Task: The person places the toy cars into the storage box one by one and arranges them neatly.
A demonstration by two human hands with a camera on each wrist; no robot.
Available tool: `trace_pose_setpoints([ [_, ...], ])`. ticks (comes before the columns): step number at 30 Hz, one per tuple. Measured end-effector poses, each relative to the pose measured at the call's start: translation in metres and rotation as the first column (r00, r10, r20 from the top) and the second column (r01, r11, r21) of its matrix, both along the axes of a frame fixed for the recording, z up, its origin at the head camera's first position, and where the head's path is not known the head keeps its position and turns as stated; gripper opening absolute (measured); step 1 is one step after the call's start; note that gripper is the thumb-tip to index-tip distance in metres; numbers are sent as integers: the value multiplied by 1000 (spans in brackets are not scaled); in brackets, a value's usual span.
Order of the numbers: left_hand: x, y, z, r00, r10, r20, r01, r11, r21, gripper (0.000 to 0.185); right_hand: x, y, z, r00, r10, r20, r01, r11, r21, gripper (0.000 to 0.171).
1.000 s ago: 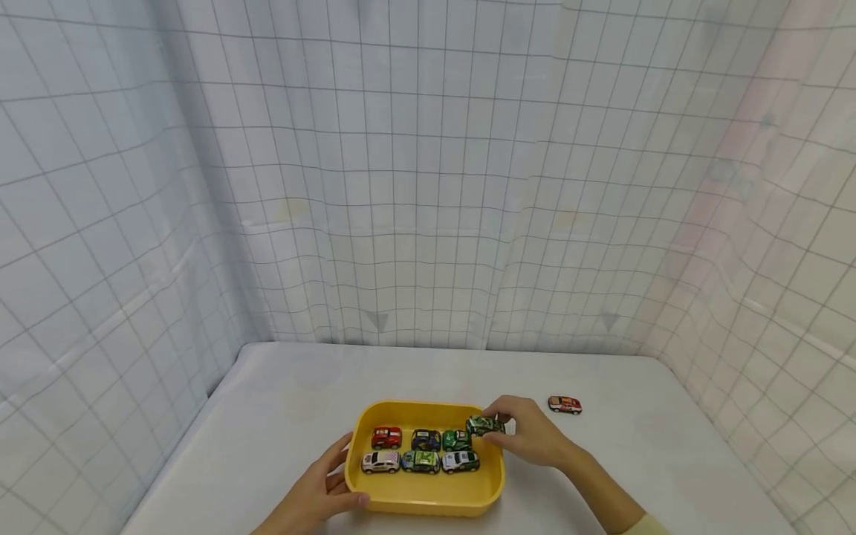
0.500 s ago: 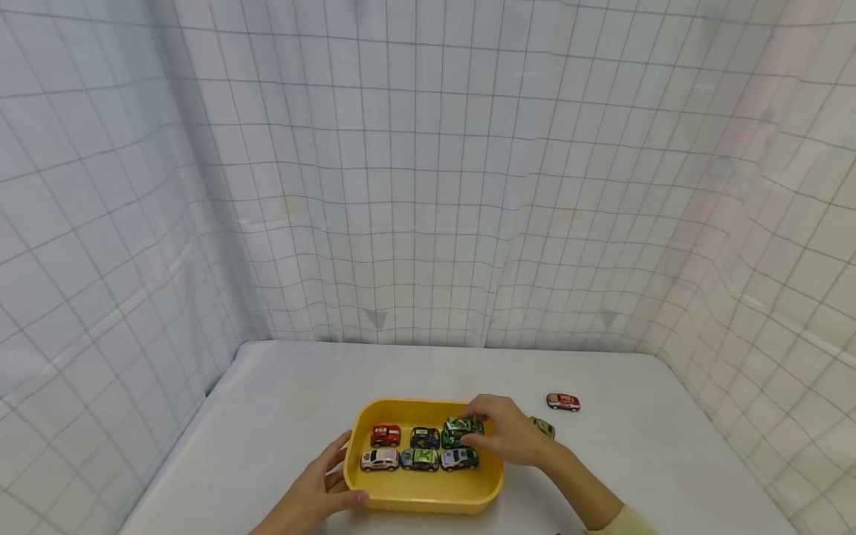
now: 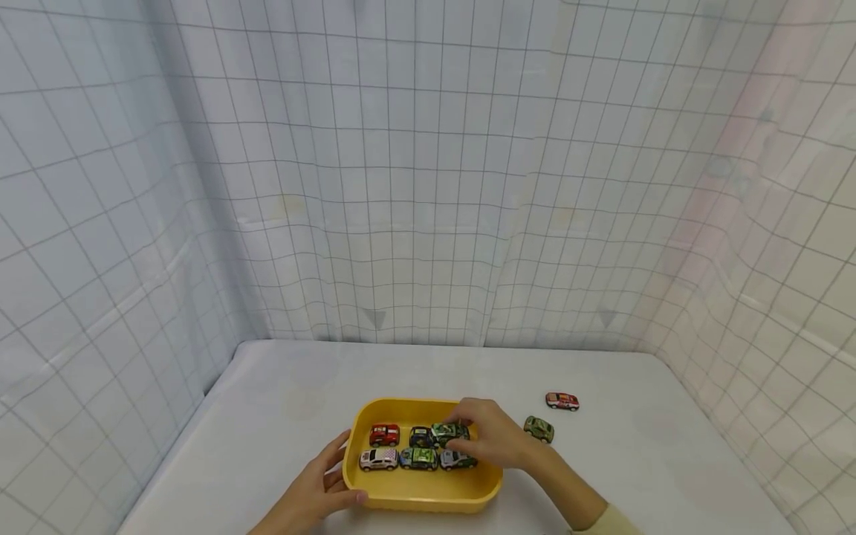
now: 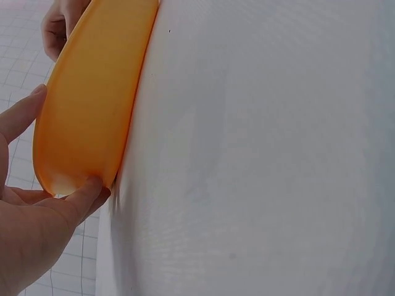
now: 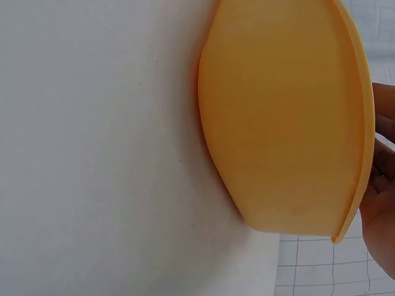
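Note:
A yellow plastic tray [image 3: 421,488] holds several small toy cars. My left hand [image 3: 310,483] grips its left end; in the left wrist view that hand's fingers press the outer wall of the tray [image 4: 92,92]. Inside the tray, my right hand [image 3: 498,438] pinches a dark camouflage toy car [image 3: 449,433] in the back row, beside a dark blue car [image 3: 420,437]. A green car there is mostly hidden. A red car [image 3: 384,435] stands at the back left. The front row has a white-pink car [image 3: 378,459], a green-blue car [image 3: 419,459] and a white-green car [image 3: 455,460].
On the white table [image 3: 321,386], right of the tray, lie a green camouflage toy car [image 3: 539,429] and, farther back, a red-and-white toy car [image 3: 562,401]. Grid-patterned white curtains [image 3: 428,223] enclose the back and sides.
My right hand has carried the dark camouflage car leftward from the tray's right rim, over the green car. The camouflage car on the table has come into view. My left hand stays put.

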State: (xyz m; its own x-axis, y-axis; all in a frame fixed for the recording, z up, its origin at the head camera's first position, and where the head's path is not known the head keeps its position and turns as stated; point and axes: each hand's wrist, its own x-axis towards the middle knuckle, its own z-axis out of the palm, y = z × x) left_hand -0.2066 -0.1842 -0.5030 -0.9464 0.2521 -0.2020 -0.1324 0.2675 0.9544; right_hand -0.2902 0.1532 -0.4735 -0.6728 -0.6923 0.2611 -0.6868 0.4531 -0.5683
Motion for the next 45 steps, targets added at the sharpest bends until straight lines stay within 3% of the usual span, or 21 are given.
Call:
trace_pose_setpoints([
  [18,2,-2,3,1000,-13,1,13,1000,2,104,13,-60,-3,998,27,-50,-17,982,188,27],
  [26,1,-3,5,999,-36,-6,36,999,39,101,22,-90,-6,998,-6,60,-2,991,137,25],
  [36,0,-2,3,1000,-22,-1,22,999,24,99,25,-110,-20,999,-3,42,-3,993,120,20],
  [45,1,-2,3,1000,-21,-5,21,1000,9,102,22,-112,-27,1000,6,30,-11,989,148,25],
])
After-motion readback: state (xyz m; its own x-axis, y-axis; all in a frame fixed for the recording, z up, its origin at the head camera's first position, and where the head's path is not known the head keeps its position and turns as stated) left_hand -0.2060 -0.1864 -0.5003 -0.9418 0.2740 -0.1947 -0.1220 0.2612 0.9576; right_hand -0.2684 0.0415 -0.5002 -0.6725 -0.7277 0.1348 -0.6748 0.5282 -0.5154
